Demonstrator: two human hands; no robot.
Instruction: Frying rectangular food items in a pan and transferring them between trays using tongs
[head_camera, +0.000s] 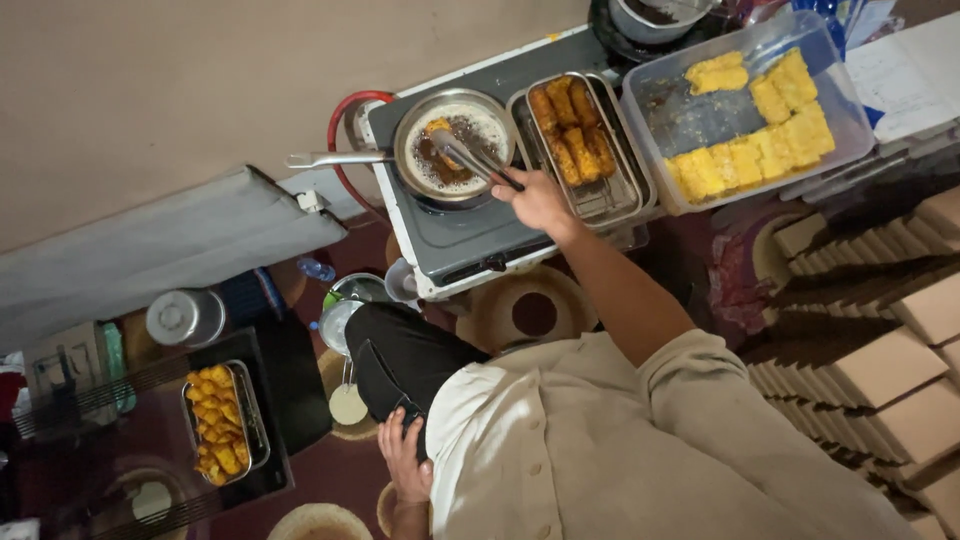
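**Tongs in the frying pan**

The right hand (537, 200) grips metal tongs (470, 160), their tips on a browned piece in the frying pan (455, 148) on the stove (470, 235). The left hand (405, 462) rests open on the knee. Right of the pan sits a metal tray (585, 145) of fried pieces (golden-brown), then a clear tub (745, 110) of yellow ones.

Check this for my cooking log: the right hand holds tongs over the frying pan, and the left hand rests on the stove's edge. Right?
Not quite. The head view shows the left hand resting on the person's knee, not the stove. The right hand does hold tongs over the frying pan.
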